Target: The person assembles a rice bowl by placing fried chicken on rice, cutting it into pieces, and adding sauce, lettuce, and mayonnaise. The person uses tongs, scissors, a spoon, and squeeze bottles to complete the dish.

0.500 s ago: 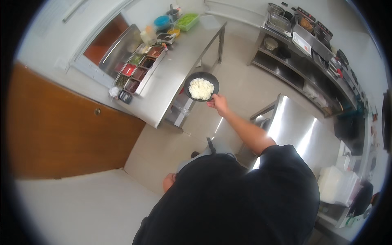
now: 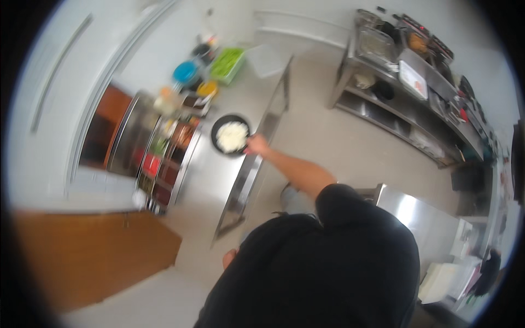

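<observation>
With my right arm stretched out ahead, my right hand grips the near right edge of a shallow round black bowl. White rice, or something that looks like it, lies heaped in the bowl. The bowl hangs level over the edge of the steel worktable, close to the tray of sauce and topping pans. Low by my side, my left hand shows only in part beside the black shirt, its fingers hidden.
On the same table stand a green-filled tub, a blue bowl and a yellow container. A steel shelf unit lines the back right. Another steel table is at my right; a wooden door is at left.
My body has moved forward and turned, bringing the steel worktable closer. The bowl in my right hand has gone from beside the table to over its surface.
</observation>
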Demonstrator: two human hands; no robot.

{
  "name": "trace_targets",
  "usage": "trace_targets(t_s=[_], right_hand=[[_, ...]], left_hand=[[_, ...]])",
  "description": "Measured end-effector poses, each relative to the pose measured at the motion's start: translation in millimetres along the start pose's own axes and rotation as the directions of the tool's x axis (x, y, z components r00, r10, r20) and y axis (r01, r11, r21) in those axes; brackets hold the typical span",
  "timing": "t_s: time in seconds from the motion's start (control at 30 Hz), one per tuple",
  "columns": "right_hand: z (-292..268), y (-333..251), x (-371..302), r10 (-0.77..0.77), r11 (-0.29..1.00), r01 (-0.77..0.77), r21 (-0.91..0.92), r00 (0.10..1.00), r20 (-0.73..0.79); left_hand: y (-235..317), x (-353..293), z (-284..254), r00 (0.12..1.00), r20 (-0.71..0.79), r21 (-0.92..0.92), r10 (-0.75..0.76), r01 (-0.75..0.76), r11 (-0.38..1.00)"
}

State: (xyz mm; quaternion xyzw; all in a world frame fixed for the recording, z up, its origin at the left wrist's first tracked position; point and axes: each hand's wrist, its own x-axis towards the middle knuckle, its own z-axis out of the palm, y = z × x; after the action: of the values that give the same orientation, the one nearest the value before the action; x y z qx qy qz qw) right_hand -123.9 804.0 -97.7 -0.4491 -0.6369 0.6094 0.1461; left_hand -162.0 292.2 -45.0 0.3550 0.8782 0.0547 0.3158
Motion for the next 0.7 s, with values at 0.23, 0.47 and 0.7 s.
trace_targets(t_s=[0.23,0.47,0.7], right_hand=[[-42.1,-16.1,47.5,0.099,0.879,-0.166,0.446,0.98,0.17],[-195.5,73.8,40.6,0.199,0.836,-0.228,0.499,0.974,0.11],[-496.9,335.4,-71.4,0.65,0.76,-0.434,0.484,0.535,-0.54]], left_hand=[[189.2,107.6,-74.9,0.992,0.045,-0.08,0.118,-0.115,0.99],[356.2,242.0,-77.1,0.883,0.154,-0.062,0.443,-0.439,0.896],[595.3,406.7,-29.8,0.61,0.098,-0.152,0.786,-0.772,0.617]])
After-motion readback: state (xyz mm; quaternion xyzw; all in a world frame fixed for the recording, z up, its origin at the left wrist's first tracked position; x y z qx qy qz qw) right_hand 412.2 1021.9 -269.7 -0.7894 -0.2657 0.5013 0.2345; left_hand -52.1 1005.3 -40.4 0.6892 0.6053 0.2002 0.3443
